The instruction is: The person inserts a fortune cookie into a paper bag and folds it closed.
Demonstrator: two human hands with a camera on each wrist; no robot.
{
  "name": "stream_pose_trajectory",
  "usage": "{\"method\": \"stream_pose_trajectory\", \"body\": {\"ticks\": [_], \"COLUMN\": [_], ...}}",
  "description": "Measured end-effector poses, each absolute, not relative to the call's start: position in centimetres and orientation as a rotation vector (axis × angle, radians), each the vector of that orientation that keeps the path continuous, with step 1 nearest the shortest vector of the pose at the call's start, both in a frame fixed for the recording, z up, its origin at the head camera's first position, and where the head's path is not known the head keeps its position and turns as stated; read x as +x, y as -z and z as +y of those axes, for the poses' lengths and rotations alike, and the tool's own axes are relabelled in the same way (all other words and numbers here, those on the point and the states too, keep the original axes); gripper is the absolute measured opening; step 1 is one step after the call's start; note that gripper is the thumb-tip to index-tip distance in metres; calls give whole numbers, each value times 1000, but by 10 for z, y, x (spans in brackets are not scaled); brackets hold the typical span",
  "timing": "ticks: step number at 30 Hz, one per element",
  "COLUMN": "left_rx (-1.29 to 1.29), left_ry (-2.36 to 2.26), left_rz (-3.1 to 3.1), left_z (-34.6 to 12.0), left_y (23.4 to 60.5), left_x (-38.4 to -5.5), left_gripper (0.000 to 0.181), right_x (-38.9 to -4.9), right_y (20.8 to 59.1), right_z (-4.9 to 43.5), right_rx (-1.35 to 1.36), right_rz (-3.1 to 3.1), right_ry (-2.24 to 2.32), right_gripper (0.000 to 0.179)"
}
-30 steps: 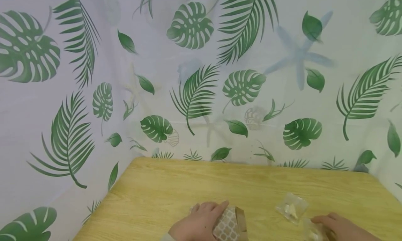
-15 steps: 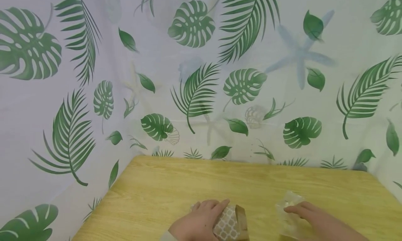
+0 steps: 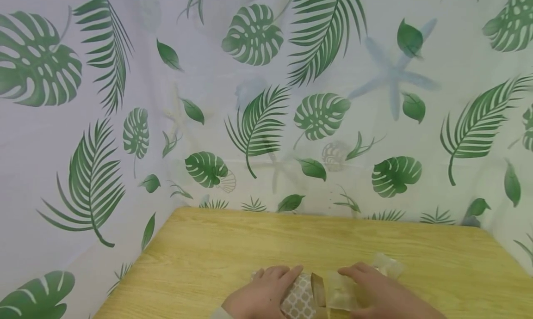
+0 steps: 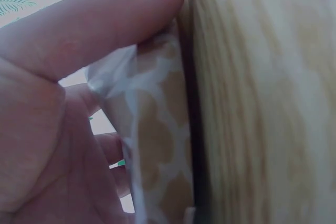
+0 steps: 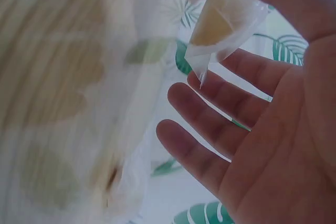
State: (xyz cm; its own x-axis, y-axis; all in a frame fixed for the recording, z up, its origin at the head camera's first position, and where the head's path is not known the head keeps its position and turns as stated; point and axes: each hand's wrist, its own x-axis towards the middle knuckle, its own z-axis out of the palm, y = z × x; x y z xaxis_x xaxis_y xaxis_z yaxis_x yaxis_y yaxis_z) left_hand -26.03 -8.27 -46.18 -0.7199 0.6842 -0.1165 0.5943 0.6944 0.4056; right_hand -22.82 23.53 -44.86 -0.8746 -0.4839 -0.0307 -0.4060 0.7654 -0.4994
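Brown paper printed with a white lattice made up the flat-sided bag [image 3: 300,298] held by the left hand [image 3: 264,291], low in the head view over the yellow wood-grain table [image 3: 233,236]. That hand was clamped on it: the left wrist view showed the thumb laid over one face, with the fingers around the far side. A dark strip ran between bag and wood there, and I could not tell whether the two touched. The bag's plain brown end [image 3: 318,289] faced the right hand [image 3: 379,291].

That hand pinched a small clear plastic packet with tan contents [image 3: 341,293] near its thumb and forefinger, the other fingers spread apart in the right wrist view. The packet sat just beside the brown end; whether it touched could not be told. Beyond the right hand, a second clear plastic packet [image 3: 387,265] lay on the table, partly hidden by the hand.

Behind the table hung white sheeting printed with green leaves [image 3: 195,78], and a pale blue starfish [image 3: 393,74] showed on it. A pale cuff [image 3: 220,313] edged the left wrist.
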Motion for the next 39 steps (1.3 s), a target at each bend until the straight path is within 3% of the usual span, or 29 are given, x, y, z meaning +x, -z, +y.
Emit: {"method": "stream_pose_trajectory", "body": {"ticks": [12, 17, 30, 39], "left_rx": [987, 990, 1012, 1023], "left_ry": [-463, -450, -438, -426], "left_rz": [2649, 2651, 2648, 2641], "left_z": [-80, -81, -80, -79], "left_y": [461, 460, 462, 462], "left_x": [-259, -259, -255, -255], "left_gripper": [114, 112, 107, 106], "right_x": [-235, -236, -232, -232], "right_y": [457, 458, 458, 461], "right_z": [212, 207, 192, 206], "right_rx": [-727, -761, -712, -687], "right_rz": [2791, 2811, 2775, 2682], "right_ry": [695, 646, 691, 802], "right_gripper": [81, 70, 100, 102]}}
